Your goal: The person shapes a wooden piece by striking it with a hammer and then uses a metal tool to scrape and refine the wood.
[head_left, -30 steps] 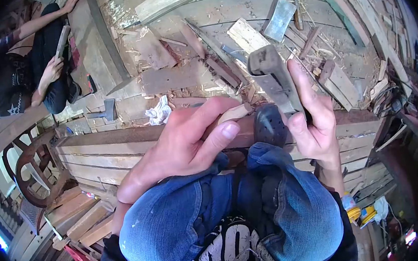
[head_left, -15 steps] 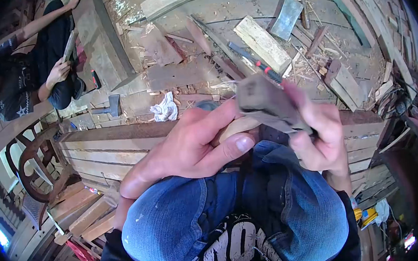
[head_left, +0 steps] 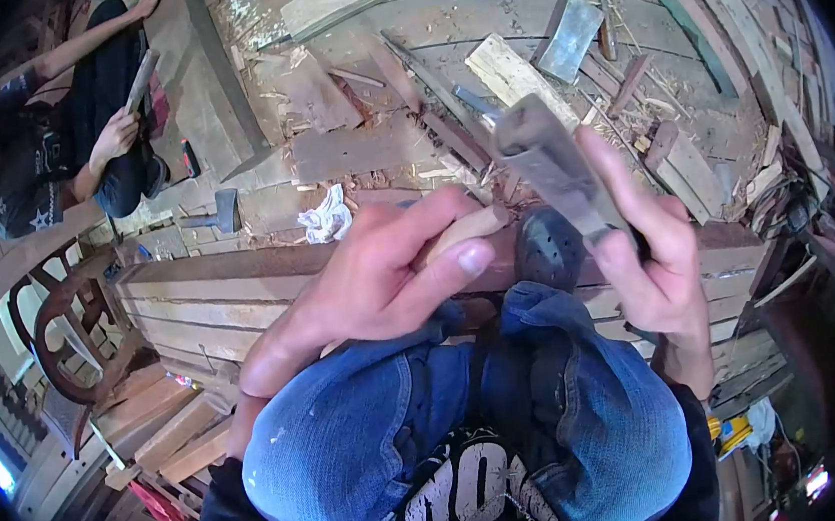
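Plank floor [head_left: 445, 22] beyond wooden peg [head_left: 478, 226]; left hand [head_left: 378, 269] closed round peg; right hand [head_left: 661, 262] gripping blocky tool [head_left: 546, 158], shifted from across peg to its right, apart, leaving peg's tip uncovered

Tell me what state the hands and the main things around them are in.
Left hand: closed around the wooden piece.
Wooden piece: gripped, one end poking out.
Right hand: closed on the grey tool, one finger along it.
Grey tool: held up, tilted, apart from the wooden piece.
White cloth: crumpled, on the boards.
Hatchet-like tool: lying down, unheld.
Co-worker's hand: closed around a stick.
Blue jeans: worn, knees bent.
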The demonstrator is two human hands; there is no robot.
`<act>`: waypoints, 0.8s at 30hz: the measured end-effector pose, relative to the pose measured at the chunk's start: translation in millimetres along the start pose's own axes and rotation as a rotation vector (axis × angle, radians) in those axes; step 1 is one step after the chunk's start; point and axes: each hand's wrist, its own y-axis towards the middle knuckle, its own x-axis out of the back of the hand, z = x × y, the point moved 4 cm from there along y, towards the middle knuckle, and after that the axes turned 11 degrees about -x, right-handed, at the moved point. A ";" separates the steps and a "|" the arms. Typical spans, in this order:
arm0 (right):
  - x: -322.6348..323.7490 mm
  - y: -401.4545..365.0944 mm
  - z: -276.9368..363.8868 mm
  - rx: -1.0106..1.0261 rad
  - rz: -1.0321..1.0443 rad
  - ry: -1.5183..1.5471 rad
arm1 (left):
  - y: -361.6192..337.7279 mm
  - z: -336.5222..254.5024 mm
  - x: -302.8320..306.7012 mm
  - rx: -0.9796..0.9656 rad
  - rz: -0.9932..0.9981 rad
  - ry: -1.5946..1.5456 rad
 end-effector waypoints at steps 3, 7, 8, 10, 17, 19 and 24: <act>-7.4 0.8 3.6 0.010 0.069 0.055 | -0.6 1.2 -0.3 0.030 -0.022 0.060; -1.7 0.7 -1.5 -0.105 0.028 -0.109 | -0.4 1.5 -0.1 0.013 -0.035 0.038; 0.1 -0.8 -2.0 -0.138 0.006 -0.082 | -0.2 1.9 -1.3 0.016 -0.040 0.038; -3.8 -2.7 3.3 -0.005 -0.007 -0.041 | 1.0 4.3 -4.7 0.033 -0.038 0.073; -2.9 4.0 3.3 -0.058 -0.029 -0.065 | 2.6 7.1 -7.1 0.029 -0.055 0.070; -8.5 3.8 8.8 0.031 0.015 -0.057 | 1.2 8.9 -5.7 0.008 -0.047 0.086; -6.3 8.1 6.1 -0.129 0.070 -0.225 | 0.2 12.7 -7.9 -0.045 -0.098 0.133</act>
